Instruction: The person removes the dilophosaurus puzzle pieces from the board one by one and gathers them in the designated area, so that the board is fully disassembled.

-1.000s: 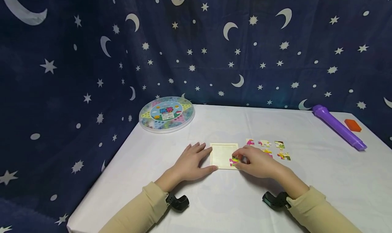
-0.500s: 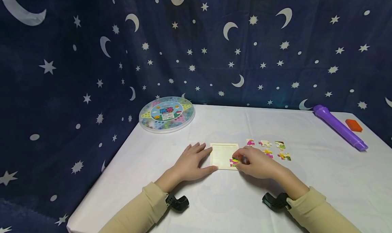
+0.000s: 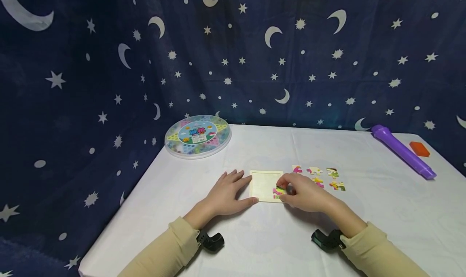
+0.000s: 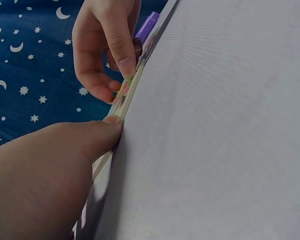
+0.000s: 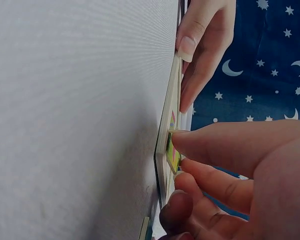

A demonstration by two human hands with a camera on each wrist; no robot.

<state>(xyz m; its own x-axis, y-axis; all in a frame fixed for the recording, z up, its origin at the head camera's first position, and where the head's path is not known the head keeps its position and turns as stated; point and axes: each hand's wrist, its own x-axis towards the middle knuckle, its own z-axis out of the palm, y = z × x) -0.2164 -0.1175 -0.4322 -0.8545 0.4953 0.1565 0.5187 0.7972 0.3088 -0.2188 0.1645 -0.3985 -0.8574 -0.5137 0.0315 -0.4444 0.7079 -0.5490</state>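
A shallow wooden puzzle tray lies on the white table between the two hands. My left hand rests at its left side, fingers spread, with the thumb on the near left corner and the index fingertip at the left edge. At the tray's near right corner my right hand pinches a pink, green and yellow jigsaw piece between thumb and fingers. In the right wrist view that jigsaw piece stands tilted against the tray's rim. The fingers partly cover it in the head view.
Several loose jigsaw pieces lie right of the tray, some partly behind the right hand. A round Chinese checkers set sits at the back left. Far right are a purple tube and an orange block. A starry curtain hangs behind.
The fingers of my right hand shift the jigsaw piece very slightly at the tray's corner. My left hand stays in place.
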